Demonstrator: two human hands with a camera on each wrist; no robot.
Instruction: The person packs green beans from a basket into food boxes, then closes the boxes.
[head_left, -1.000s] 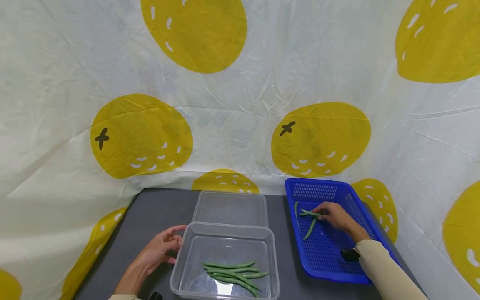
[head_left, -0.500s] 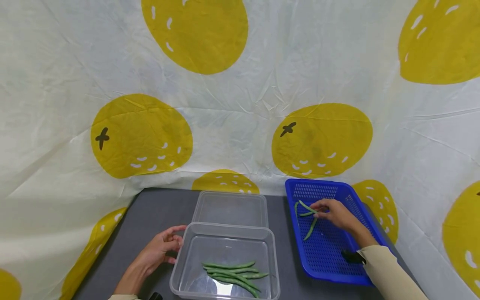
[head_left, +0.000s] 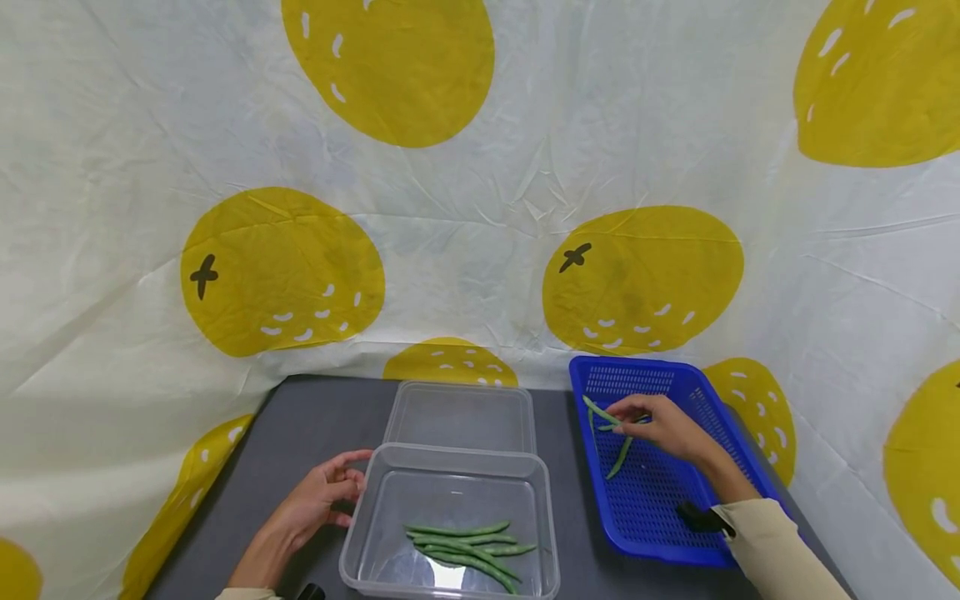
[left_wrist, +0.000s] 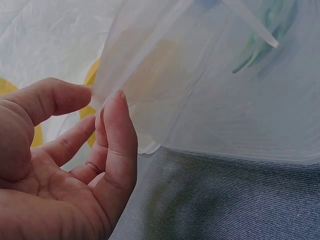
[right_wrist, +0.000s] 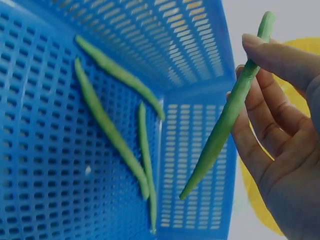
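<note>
My right hand (head_left: pixel 651 421) pinches one green bean (right_wrist: pixel 222 122) between thumb and fingers, held up over the blue basket (head_left: pixel 675 546). Below it, in the right wrist view, 3 more beans lie on the basket floor: a long bean (right_wrist: pixel 107 122), a bean (right_wrist: pixel 122 75) along the side and a thin bean (right_wrist: pixel 145 155). My left hand (head_left: pixel 321 500) has loosely bent fingers at the left wall of a clear plastic box (head_left: pixel 550 508), fingertips right at its rim. Inside that box, several green beans (head_left: pixel 465 546) lie in a loose bundle.
Behind the box lies a clear lid (head_left: pixel 461 412), flat on the grey table (head_left: pixel 322 408). A white cloth (head_left: pixel 465 275) printed with yellow fruit hangs close behind the table and along both sides.
My right hand has lifted one bean off the basket floor and moved slightly left with it. The left hand and the clear box have stayed in place.
</note>
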